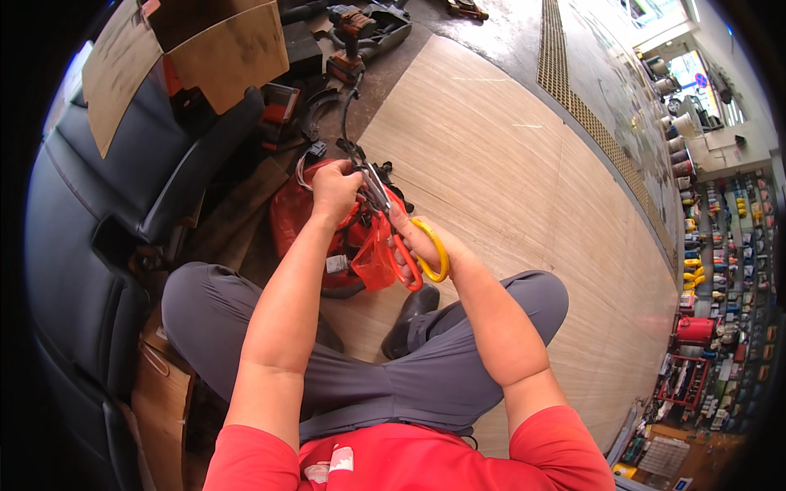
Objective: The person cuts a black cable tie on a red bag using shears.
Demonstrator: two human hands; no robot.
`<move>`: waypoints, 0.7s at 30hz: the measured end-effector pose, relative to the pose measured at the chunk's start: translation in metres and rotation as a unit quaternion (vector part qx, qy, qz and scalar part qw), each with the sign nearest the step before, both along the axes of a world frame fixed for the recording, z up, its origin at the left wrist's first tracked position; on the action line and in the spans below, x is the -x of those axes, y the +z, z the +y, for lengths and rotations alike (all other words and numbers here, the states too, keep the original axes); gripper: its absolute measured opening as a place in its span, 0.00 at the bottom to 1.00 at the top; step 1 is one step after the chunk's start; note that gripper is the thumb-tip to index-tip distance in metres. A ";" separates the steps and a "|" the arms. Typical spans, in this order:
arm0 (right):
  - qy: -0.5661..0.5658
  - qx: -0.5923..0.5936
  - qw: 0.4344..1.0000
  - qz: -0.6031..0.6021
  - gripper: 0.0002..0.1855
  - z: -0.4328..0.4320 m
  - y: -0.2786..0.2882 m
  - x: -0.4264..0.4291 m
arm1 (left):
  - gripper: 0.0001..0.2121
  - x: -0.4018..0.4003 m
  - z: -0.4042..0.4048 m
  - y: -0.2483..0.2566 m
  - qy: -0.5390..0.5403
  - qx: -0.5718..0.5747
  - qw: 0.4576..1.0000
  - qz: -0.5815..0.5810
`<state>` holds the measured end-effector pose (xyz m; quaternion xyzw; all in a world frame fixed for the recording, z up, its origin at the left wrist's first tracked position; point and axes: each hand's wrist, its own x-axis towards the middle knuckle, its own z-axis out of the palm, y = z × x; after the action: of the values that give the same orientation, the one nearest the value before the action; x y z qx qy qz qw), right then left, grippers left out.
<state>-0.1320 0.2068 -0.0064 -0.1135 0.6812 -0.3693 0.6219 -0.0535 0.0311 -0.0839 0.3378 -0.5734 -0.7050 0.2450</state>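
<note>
My right hand (417,242) grips a pair of scissors (430,251) with one yellow and one red handle loop. The metal blades point up and to the left, close to my left hand (336,189). My left hand pinches a dark cable or harness part near the blade tips; the exact piece is partly hidden by the fingers. Under both hands lies a red translucent plastic bag (295,205) with black wiring and a pale connector (336,264). A grey connector (317,148) with thin wires sticks up beside the left hand. A black cable (345,116) runs upward from the hands.
At the left are a black leather seat (86,227) and an open cardboard box (227,49). A cordless drill (350,43) and black plastic parts lie beyond the bag. A pale wood-look floor panel (491,153) extends to a floor grate (589,116). Stocked shelves (731,245) stand far right.
</note>
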 end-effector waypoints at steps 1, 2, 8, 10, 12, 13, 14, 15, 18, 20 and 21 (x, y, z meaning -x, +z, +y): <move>-0.011 -0.006 1.000 -0.001 0.43 0.000 -0.001 0.001 | 0.06 -0.001 0.001 0.005 -0.016 -0.015 1.000 -0.003; -0.023 -0.012 1.000 -0.002 0.44 0.001 -0.002 0.002 | 0.06 -0.001 0.001 0.009 -0.032 -0.029 0.999 -0.006; -0.021 -0.007 1.000 0.009 0.45 0.003 -0.013 0.007 | 0.06 -0.009 -0.004 -0.003 -0.147 -0.183 0.971 0.038; -0.028 -0.013 0.999 0.008 0.45 0.000 -0.014 0.012 | 0.07 -0.008 -0.003 -0.008 -0.165 -0.219 0.960 0.058; -0.031 -0.008 0.999 0.002 0.45 0.000 -0.011 0.014 | 0.07 -0.007 -0.002 -0.010 -0.175 -0.244 0.951 0.073; -0.031 -0.002 1.000 0.002 0.45 -0.001 -0.009 0.014 | 0.07 -0.007 -0.002 -0.010 -0.176 -0.252 0.948 0.078; -0.030 0.004 1.000 0.002 0.45 -0.002 -0.008 0.014 | 0.07 -0.007 -0.002 -0.009 -0.177 -0.259 0.946 0.084; -0.030 0.008 1.000 0.002 0.45 -0.002 -0.007 0.012 | 0.08 -0.008 -0.002 -0.009 -0.174 -0.263 0.945 0.083; -0.027 0.010 1.000 0.007 0.45 -0.006 -0.005 0.010 | 0.08 -0.008 -0.002 -0.010 -0.161 -0.270 0.946 0.077; -0.020 0.005 1.000 0.013 0.45 -0.006 -0.010 0.012 | 0.08 -0.009 -0.002 -0.013 -0.159 -0.274 0.945 0.077; -0.014 0.002 1.000 0.017 0.45 -0.006 -0.012 0.013 | 0.07 -0.009 -0.002 -0.013 -0.157 -0.275 0.945 0.078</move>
<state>-0.1447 0.2009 -0.0186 -0.1114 0.6924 -0.3777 0.6046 -0.0447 0.0287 -0.0972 0.2419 -0.3820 -0.8889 0.0731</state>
